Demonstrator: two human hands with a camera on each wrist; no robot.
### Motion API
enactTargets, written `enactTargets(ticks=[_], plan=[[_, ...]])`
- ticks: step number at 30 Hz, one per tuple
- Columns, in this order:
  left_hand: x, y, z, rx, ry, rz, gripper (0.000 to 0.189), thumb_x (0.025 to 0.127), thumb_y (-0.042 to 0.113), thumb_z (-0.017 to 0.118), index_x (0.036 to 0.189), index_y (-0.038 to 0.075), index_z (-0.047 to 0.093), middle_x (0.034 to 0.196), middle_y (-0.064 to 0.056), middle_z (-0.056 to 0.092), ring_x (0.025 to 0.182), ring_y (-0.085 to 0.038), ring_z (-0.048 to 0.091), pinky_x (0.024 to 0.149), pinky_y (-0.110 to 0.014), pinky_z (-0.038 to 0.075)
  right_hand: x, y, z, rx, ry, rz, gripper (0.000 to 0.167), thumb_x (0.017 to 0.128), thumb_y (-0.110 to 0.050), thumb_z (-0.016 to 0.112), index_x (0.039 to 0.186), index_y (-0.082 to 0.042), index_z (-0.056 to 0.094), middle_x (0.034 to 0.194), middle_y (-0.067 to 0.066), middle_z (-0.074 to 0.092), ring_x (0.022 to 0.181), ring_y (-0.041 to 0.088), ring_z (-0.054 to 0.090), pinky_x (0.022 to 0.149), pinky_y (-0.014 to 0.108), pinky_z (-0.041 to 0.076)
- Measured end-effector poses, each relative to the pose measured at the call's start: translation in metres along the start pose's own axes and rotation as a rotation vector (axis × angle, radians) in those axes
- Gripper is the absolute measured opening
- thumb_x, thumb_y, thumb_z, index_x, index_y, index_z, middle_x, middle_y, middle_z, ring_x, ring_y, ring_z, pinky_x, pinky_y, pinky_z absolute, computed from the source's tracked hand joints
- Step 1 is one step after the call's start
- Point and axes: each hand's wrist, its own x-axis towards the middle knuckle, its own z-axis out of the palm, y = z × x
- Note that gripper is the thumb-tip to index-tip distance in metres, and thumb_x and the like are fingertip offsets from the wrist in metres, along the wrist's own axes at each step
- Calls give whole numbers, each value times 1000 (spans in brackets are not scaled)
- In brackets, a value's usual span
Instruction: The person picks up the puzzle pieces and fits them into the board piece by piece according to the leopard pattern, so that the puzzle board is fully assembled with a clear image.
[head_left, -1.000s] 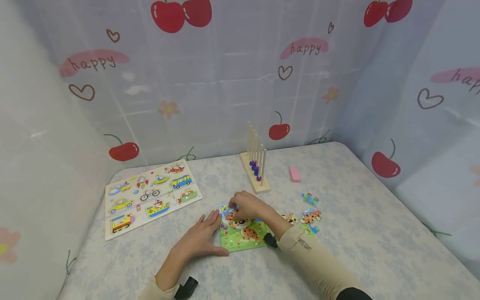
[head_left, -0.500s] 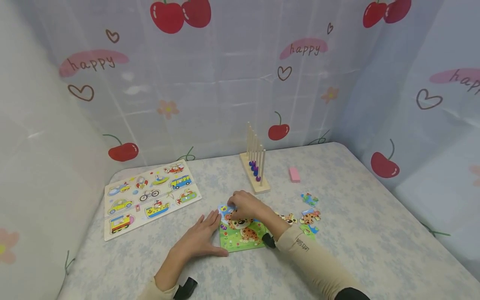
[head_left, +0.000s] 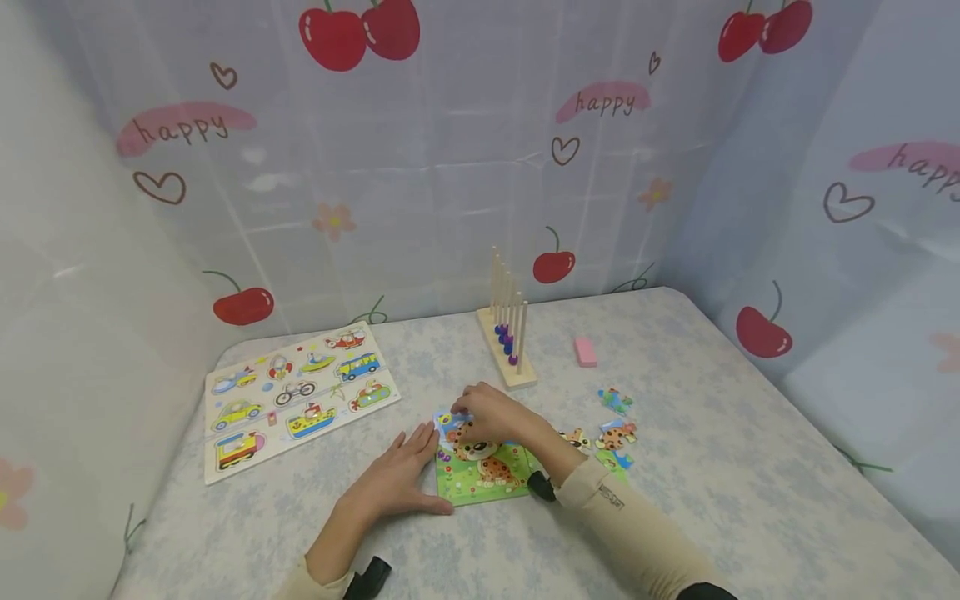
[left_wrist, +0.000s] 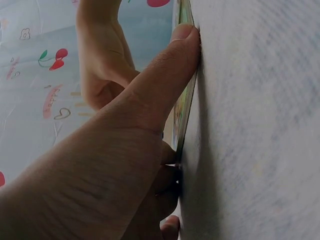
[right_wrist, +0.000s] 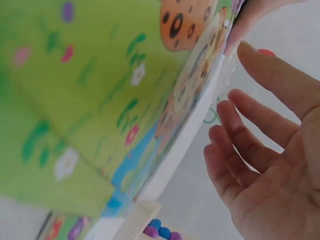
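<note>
A jigsaw puzzle (head_left: 468, 487) of a spotted cub on green grass lies flat on the table. My left hand (head_left: 399, 477) rests along its left side, fingers extended, with the thumb at the lower left corner; in the left wrist view that thumb (left_wrist: 175, 57) lies against the board's edge. Over the puzzle's upper left part is my right hand (head_left: 497, 415), covering some of the picture. The right wrist view has its thumb (right_wrist: 275, 75) and loosely bent fingers apart, with nothing visible between them. To the right lie loose puzzle pieces (head_left: 617, 434), several with spotted or green parts.
A vehicle picture board (head_left: 300, 400) lies at the back left. Behind the puzzle stands a wooden peg rack (head_left: 510, 342) with blue and purple beads low on its upright pegs. A pink block (head_left: 586, 352) sits to its right. Printed curtains (head_left: 450, 183) enclose the table.
The head view has shifted slightly. Both hands keep nearly the same places at the puzzle, and the loose pieces have stayed put.
</note>
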Motion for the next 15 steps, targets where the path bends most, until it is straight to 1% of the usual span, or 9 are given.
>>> enactTargets(ticks=[7,11,15], plan=[[-1,0,1,13,0,-1,119,68,74,69,153,3,26,163,-14,18,152,-30,17,123,-52,18,-15,6,-10,28,-11,-13,46,82,-28,78,124,-12,67,116,1,64,111,20,55,94,37,50],[0,0,0,15,-1,1,119,68,74,70,153,2,26,163,-15,18,152,-30,17,123,-53,18,-24,13,-15,51,-1,-9,48,80,-27,80,123,-11,67,115,3,64,109,21,55,91,39,51],[0,0,-1,0,-3,-7,120,68,73,70,153,1,25,163,-16,17,152,-30,16,123,-53,17,-32,22,-17,68,-2,-11,51,78,-28,82,122,-10,67,116,5,64,108,22,55,91,41,51]])
